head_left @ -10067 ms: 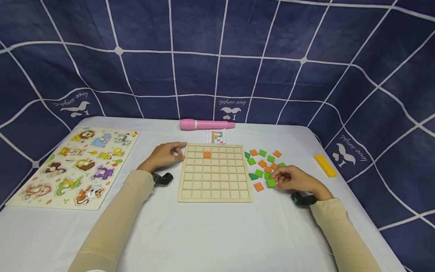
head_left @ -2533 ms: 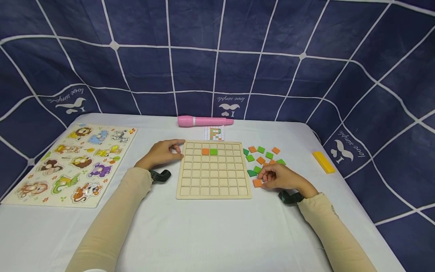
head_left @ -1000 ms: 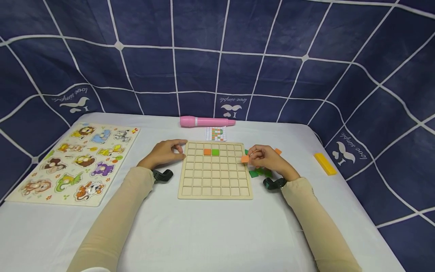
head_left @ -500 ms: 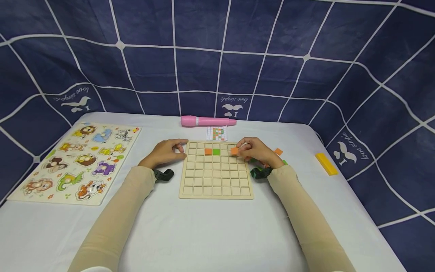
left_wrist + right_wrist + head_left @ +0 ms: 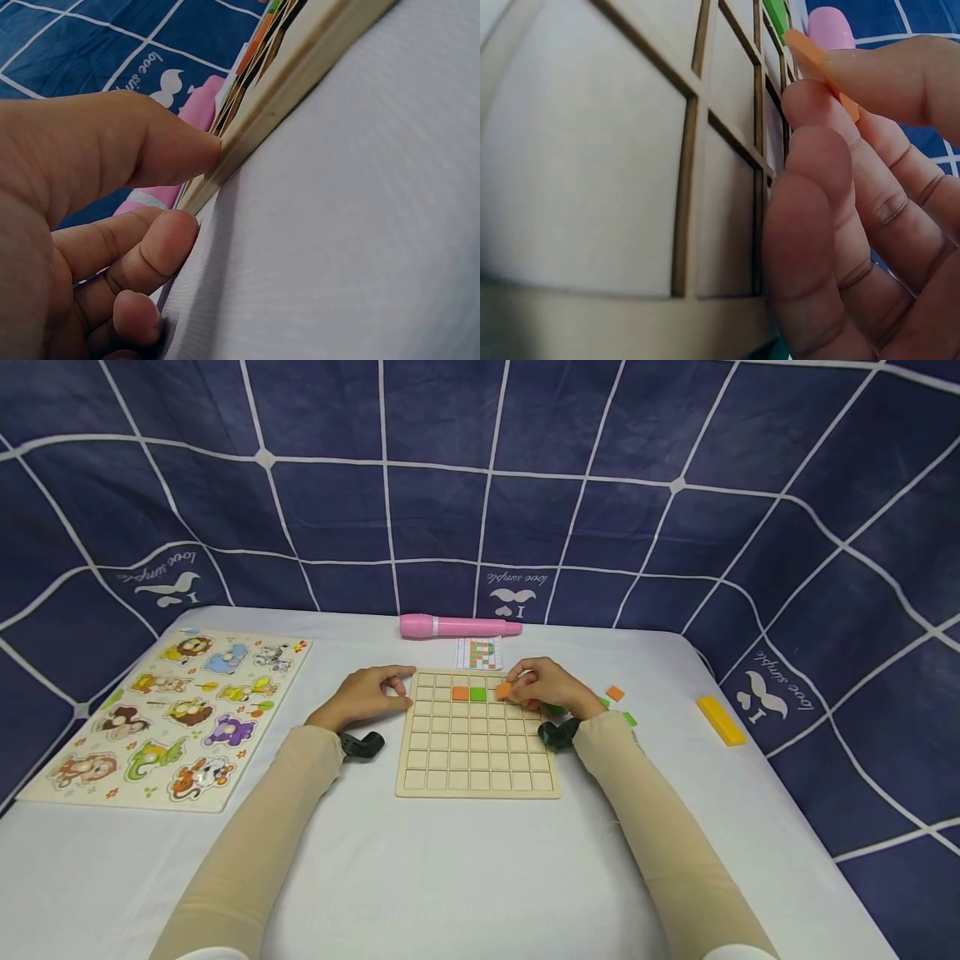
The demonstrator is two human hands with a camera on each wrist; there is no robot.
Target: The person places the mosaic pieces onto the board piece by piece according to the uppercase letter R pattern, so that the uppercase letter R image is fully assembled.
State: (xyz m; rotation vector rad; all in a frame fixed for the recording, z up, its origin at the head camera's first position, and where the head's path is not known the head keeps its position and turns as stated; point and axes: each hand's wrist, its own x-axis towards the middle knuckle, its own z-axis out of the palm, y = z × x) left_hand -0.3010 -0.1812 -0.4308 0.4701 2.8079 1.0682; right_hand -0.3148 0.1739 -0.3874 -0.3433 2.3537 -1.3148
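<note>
Fingers of the right hand [image 5: 546, 687] are pinched round an orange tile [image 5: 503, 691], which is held just above the second row of a wooden grid board [image 5: 477, 764], to the right of the green tile [image 5: 477, 694] and the orange tile already set [image 5: 460, 693]. In the right wrist view the held tile [image 5: 810, 54] is seen tilted on edge, one corner pointing toward the board's cells, gripped between thumb and fingertips [image 5: 817, 94]. The tile is square, so no long axis can be told.

The left hand [image 5: 369, 692] is rested at the board's far left corner, its thumb [image 5: 161, 146] pressed against the board's edge [image 5: 300, 71] and the other fingers loosely curled on the cloth, holding nothing.

The tabletop [image 5: 465, 868] is covered with a white cloth. Loose orange and green tiles [image 5: 615, 693] lie just right of the board, partly hidden by the right hand. A small pattern card [image 5: 477, 653] is laid just beyond the board, and a pink pen-shaped object [image 5: 457, 627] lies crosswise behind it. An animal puzzle [image 5: 168, 718] is placed well to the left, a yellow block [image 5: 720, 720] well to the right.

A dark blue backdrop [image 5: 480, 493] with white grid lines is hung around the tabletop; on it the words "love simple" are printed upside down beside a moustache mark [image 5: 516, 596].
</note>
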